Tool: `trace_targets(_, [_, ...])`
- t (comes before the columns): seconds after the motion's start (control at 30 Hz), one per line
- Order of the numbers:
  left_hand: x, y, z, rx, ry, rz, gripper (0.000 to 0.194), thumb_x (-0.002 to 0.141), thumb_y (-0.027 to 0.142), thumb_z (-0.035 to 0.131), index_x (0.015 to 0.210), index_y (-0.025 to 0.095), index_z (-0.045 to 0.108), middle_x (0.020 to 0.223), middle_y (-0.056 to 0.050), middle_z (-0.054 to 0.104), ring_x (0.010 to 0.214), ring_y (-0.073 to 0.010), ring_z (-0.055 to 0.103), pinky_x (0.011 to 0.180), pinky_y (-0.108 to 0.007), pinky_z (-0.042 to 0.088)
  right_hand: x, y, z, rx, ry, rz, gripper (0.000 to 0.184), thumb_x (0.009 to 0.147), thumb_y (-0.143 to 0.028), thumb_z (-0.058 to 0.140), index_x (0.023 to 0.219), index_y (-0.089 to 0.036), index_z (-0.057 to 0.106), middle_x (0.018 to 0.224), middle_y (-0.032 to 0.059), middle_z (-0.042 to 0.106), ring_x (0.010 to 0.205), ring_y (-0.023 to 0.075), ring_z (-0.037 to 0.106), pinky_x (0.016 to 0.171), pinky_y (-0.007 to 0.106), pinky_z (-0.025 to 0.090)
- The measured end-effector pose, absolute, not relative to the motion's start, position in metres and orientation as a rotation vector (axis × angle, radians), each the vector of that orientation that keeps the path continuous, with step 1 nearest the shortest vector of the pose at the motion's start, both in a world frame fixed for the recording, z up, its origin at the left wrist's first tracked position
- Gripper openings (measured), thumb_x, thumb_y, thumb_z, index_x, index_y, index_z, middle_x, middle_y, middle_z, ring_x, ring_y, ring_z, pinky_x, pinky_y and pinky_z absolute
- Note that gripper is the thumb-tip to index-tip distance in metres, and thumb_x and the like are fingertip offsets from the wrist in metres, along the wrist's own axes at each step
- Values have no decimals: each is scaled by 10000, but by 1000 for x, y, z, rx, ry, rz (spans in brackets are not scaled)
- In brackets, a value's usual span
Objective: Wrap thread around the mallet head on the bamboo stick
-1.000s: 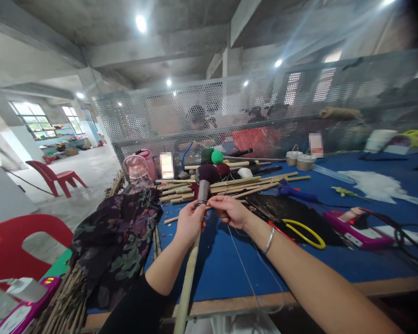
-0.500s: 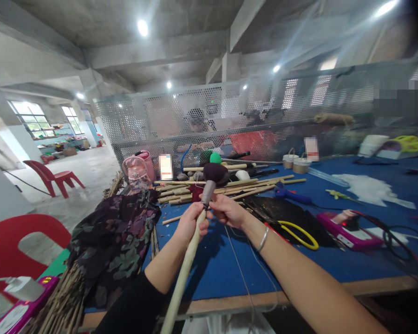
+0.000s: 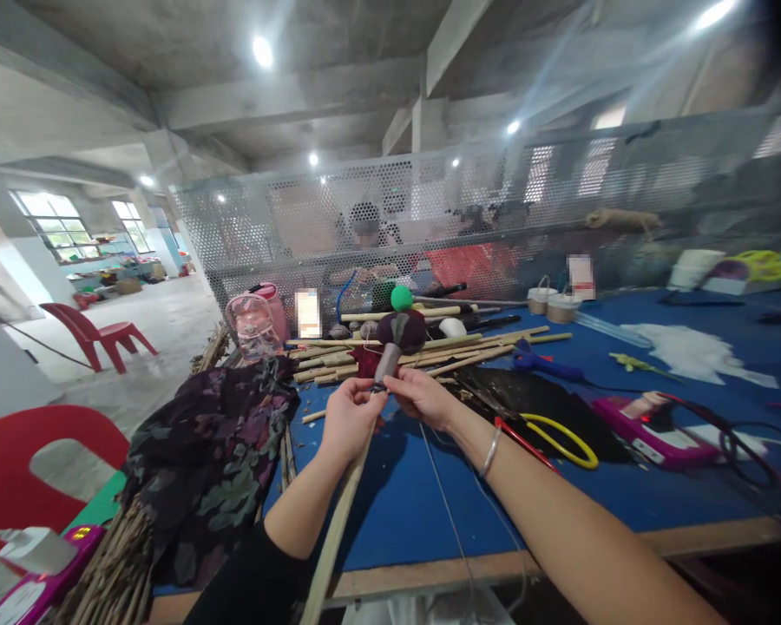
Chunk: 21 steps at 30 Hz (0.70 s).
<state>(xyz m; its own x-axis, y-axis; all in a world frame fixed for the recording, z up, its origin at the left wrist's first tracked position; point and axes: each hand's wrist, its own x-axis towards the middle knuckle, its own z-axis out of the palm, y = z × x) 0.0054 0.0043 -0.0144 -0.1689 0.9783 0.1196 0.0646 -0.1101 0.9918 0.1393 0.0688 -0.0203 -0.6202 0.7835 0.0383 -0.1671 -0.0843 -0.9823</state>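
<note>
My left hand (image 3: 351,418) is closed around a pale wooden stick (image 3: 338,542), which slants up from the table's front edge. A grey sleeve-like band (image 3: 386,363) surrounds the upper end of the stick, with dark binding just below it. My right hand (image 3: 424,398) pinches at that binding, its fingertips close to those of the left. From beneath the right hand a thin grey cord (image 3: 443,495) hangs down past the table edge. Behind the band sits a dark maroon ball (image 3: 413,330); whether it touches the stick I cannot tell.
Several wooden sticks (image 3: 488,350) lie across the blue table (image 3: 429,529). Yellow-handled scissors (image 3: 576,447), a blue glue gun (image 3: 547,363) and a purple power strip (image 3: 657,434) are on the right. Dark patterned cloth (image 3: 214,460) and bundled twigs (image 3: 114,555) lie left. A perforated screen (image 3: 253,226) stands behind.
The stick's upper end has tilted slightly left and dropped a little. My left hand has turned so its back shows more, thumb now up by the binding; the right hand stays close.
</note>
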Motion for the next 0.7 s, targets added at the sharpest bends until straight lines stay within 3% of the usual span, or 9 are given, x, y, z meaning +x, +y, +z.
trace_targets(0.43, [1,10,-10,1017,1226,1476,315,635,283,649,858,135,482,625,-6,625,356,-68,479,338,-183,363,143,69,-17,-598,-1347,1787,286,616,-364,712,657,-150,527,372,-116,260,328,21,154,318,163,82])
trace_targets(0.7, [6,10,-15,1107,1272,1467,296,654,267,636,870,154,469,570,15,607,346,-76,470,325,-182,355,146,71,-16,-425,-1179,1988,246,692,-339,665,791,-150,542,421,-127,214,347,18,93,318,138,77])
